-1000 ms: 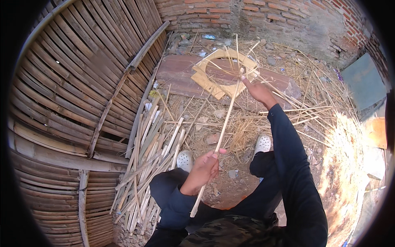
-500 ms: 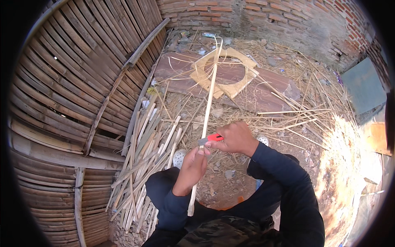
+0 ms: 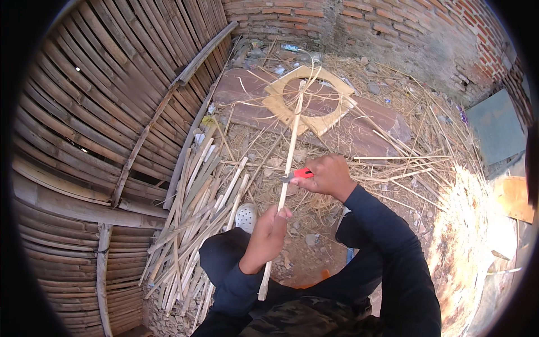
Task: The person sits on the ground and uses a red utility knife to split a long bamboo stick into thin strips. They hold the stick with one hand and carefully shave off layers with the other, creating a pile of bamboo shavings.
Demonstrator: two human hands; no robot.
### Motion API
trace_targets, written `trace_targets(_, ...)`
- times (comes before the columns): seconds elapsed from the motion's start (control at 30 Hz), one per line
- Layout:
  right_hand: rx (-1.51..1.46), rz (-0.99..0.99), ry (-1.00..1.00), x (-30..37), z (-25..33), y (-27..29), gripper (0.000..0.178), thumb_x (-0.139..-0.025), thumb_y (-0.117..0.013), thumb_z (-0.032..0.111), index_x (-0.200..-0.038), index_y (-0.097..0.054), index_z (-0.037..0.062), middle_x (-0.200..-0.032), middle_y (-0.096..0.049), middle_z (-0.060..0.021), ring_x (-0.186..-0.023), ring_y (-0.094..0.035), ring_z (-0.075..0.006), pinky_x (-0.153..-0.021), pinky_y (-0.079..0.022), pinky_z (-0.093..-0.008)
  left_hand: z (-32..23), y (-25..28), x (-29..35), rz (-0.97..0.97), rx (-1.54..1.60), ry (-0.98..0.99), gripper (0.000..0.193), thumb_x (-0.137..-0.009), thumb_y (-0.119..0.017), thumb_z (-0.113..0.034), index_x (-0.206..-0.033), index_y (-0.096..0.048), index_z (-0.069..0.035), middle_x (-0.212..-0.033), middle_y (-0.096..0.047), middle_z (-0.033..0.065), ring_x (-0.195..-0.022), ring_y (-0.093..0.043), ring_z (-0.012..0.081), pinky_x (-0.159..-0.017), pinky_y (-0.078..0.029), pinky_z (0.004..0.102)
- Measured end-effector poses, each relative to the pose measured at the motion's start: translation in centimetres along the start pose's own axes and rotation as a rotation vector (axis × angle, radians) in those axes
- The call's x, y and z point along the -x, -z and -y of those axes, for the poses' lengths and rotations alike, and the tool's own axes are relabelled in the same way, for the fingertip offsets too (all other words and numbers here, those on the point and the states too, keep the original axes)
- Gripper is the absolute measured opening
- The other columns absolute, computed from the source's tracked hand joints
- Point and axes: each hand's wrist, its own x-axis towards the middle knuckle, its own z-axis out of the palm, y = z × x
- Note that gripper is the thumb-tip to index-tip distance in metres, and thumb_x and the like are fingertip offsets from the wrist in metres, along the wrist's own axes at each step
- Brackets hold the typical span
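Note:
My left hand [image 3: 266, 237] is closed around the lower part of a long pale bamboo strip [image 3: 293, 140], whose near end sticks out below the fist by my lap. In my right hand [image 3: 328, 176] is a red-handled utility knife [image 3: 304, 173], its grey blade lying against the strip a little beyond my left hand. The strip slants away from me, and its far end is over a square wooden board with a round hole [image 3: 272, 109]. Thin curled shavings [image 3: 247, 105] hang about that far end and over the board.
A heap of split bamboo strips [image 3: 191, 219] lies left of my legs. The holed board rests on a brown slab [image 3: 230, 92] amid straw-like shavings. A bamboo slat wall [image 3: 95, 101] stands left, a brick wall [image 3: 393, 28] at the back, a grey-green panel [image 3: 498, 121] at right.
My right hand and the knife have slid away from me along the strip, widening the gap to my left hand. The strip's far end now shows nearer, with a curl above it.

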Motion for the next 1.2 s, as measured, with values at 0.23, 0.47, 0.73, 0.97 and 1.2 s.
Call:
trace_targets(0.23, 0.054, -0.134, 0.072, -1.5, -2.1, -0.2, 0.064, -0.074, -0.057, 0.074, -0.055, -0.057, 0.0131, -0.048, -0.054, -0.0044, -0.044, -0.057, -0.0257, -0.045, -0.044, -0.0374, 0.3, -0.1, 0.0, 0.012, -0.099, -0.097, 0.02, -0.103, -0.04, -0.024, -0.1, -0.051, -0.007, -0.064, -0.037, -0.0086, -0.055, -0.03, 0.0002, -0.049, -0.024, 0.0188)
trace_targets(0.47, 0.098, -0.181, 0.005, -2.3, -4.8, -0.3, 0.062, -0.074, -0.058, 0.074, -0.059, -0.061, 0.0133, -0.048, -0.055, -0.0062, -0.046, -0.058, -0.0266, -0.047, -0.046, -0.0371, 0.0, -0.7, 0.3, 0.028, -0.124, -0.098, 0.018, -0.103, -0.04, -0.021, -0.1, -0.05, -0.006, -0.064, -0.036, -0.0081, -0.056, -0.031, 0.0007, -0.05, -0.027, 0.0196)
trace_targets(0.73, 0.145, -0.197, -0.014, -2.8, -6.7, -0.8, 0.063, -0.074, -0.058, 0.074, -0.061, -0.063, 0.0123, -0.048, -0.054, -0.0086, -0.047, -0.059, -0.028, -0.047, -0.046, -0.0394, 0.2, -1.2, 0.2, 0.028, -0.206, -0.14, 0.015, -0.102, -0.039, -0.017, -0.1, -0.049, -0.006, -0.065, -0.037, -0.0074, -0.057, -0.032, 0.0009, -0.051, -0.028, 0.0203)
trace_targets(0.97, 0.199, -0.173, -0.248, -2.9, -10.3, -1.5, 0.066, -0.078, -0.052, 0.073, -0.065, -0.064, 0.0101, -0.052, -0.057, -0.012, -0.053, -0.062, -0.0315, -0.049, -0.047, -0.042, 0.7, -2.2, 0.3, 0.086, -0.218, -0.16, 0.016, -0.102, -0.039, -0.018, -0.099, -0.05, -0.006, -0.065, -0.038, -0.0071, -0.057, -0.033, 0.0017, -0.051, -0.029, 0.0215)
trace_targets(1.2, 0.247, -0.141, -0.506, -1.2, -15.4, -1.0, 0.071, -0.084, -0.045, 0.071, -0.07, -0.07, 0.0062, -0.058, -0.061, -0.016, -0.059, -0.063, -0.0334, -0.053, -0.047, -0.0461, 1.0, -3.7, 1.3, 0.167, -0.279, -0.156, 0.018, -0.102, -0.04, -0.02, -0.099, -0.051, -0.005, -0.064, -0.04, -0.0046, -0.057, -0.037, 0.0044, -0.053, -0.032, 0.0244)
